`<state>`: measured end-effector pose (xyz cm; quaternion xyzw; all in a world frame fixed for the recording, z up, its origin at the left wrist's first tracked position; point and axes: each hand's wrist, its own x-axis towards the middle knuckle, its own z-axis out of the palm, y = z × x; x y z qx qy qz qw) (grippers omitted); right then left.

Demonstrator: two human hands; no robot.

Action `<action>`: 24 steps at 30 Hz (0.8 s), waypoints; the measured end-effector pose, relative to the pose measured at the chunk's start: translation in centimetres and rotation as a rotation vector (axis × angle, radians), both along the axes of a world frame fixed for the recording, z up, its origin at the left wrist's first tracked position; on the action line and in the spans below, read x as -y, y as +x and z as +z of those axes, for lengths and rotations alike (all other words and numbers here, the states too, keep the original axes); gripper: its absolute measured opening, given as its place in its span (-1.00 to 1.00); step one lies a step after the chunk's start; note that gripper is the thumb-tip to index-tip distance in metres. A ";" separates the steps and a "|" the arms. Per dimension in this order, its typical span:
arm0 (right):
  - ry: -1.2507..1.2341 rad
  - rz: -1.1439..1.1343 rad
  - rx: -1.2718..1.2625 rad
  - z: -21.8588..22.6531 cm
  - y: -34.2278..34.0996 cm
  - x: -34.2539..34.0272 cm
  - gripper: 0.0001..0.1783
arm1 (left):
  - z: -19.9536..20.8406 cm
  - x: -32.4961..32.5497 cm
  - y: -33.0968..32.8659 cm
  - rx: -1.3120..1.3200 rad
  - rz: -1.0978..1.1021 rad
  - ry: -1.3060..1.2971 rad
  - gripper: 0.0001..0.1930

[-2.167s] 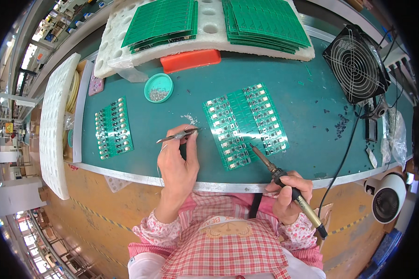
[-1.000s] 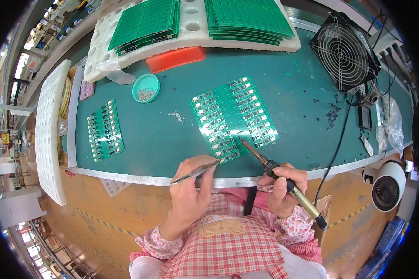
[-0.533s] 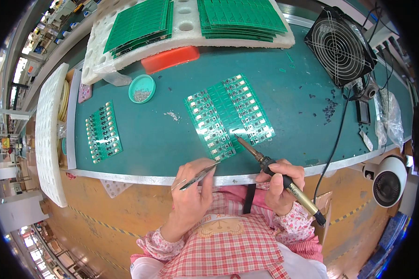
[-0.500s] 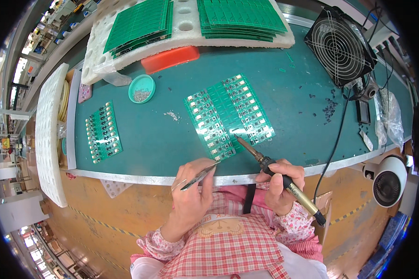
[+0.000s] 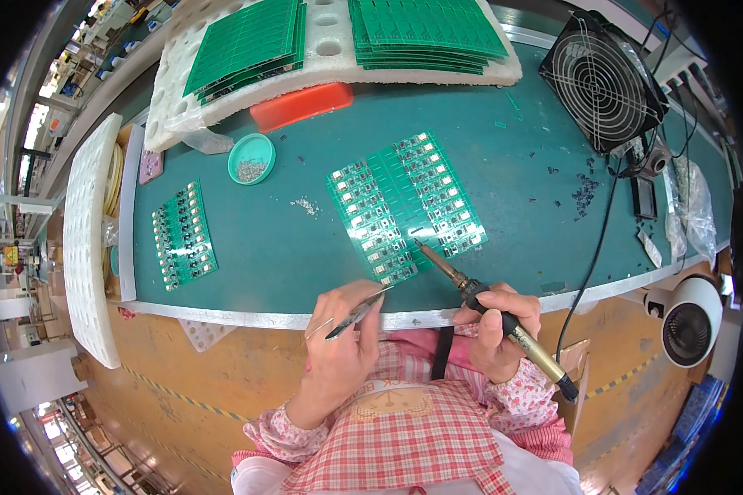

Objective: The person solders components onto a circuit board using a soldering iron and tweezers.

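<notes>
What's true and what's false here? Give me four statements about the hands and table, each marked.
1. The right hand holds a soldering iron. True.
2. The left hand is empty. False: it holds tweezers.
3. The round dish sits on the white foam. False: it sits on the green tabletop.
4. The black fan stands to the right of the larger circuit board. True.

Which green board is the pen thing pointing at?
The large green circuit board in the middle: the black-and-gold soldering iron points at it, not at the smaller green board at left or the stacked green boards on white foam.
</notes>
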<state>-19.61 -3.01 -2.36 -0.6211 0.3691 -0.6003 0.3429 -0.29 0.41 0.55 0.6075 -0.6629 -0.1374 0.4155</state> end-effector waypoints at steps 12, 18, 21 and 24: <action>-0.020 0.191 0.172 0.9 -0.5 -1.2 -0.81 | 0.0 0.1 0.0 0.009 0.006 -0.010 -0.78; -0.044 0.206 0.189 0.9 -0.3 -1.2 -0.80 | -0.4 -0.2 0.2 -0.001 -0.005 0.009 -0.69; -0.058 0.205 0.184 0.9 -0.4 -1.1 -0.80 | -0.2 0.0 0.0 -0.002 0.005 0.006 -0.74; -0.059 0.204 0.175 0.9 -0.4 -1.1 -0.80 | 0.0 0.0 -0.1 0.006 0.015 0.001 -0.78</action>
